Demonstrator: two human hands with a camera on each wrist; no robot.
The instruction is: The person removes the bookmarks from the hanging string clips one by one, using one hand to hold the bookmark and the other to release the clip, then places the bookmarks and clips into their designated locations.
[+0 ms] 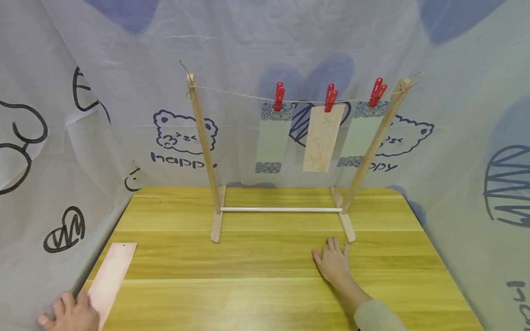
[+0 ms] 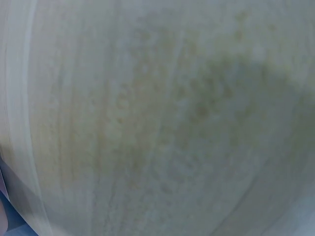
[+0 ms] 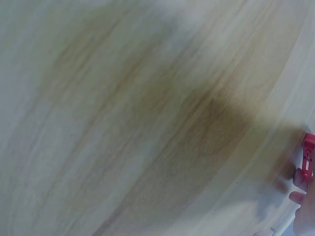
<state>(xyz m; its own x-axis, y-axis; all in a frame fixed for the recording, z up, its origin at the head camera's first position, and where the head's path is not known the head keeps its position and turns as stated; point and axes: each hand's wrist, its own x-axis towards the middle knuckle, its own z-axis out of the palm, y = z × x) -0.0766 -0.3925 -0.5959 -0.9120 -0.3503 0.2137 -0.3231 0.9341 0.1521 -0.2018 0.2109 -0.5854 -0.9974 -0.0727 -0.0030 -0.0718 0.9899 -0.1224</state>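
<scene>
My left hand (image 1: 72, 315) rests at the table's left edge, its thumb side touching the pale pink paper strip (image 1: 113, 271). The strip lies flat and has a small hole near its far end. Near the stand's right foot, my right hand (image 1: 332, 266) rests palm down. A red clothespin (image 3: 308, 155) shows against its curled fingers (image 3: 298, 197) at the edge of the right wrist view; the hand's back hides it in the head view. Three more red clothespins hang two blue-patterned strips (image 1: 274, 140) (image 1: 361, 135) and one cream strip (image 1: 324, 138) on the string.
A wooden stand holds the string (image 1: 236, 94) between two posts (image 1: 204, 142) (image 1: 374, 142). A white rod (image 1: 281, 209) joins its feet, which stand on the wood-grain table (image 1: 232, 262). Printed cloth (image 1: 236, 46) surrounds the table at the back and sides.
</scene>
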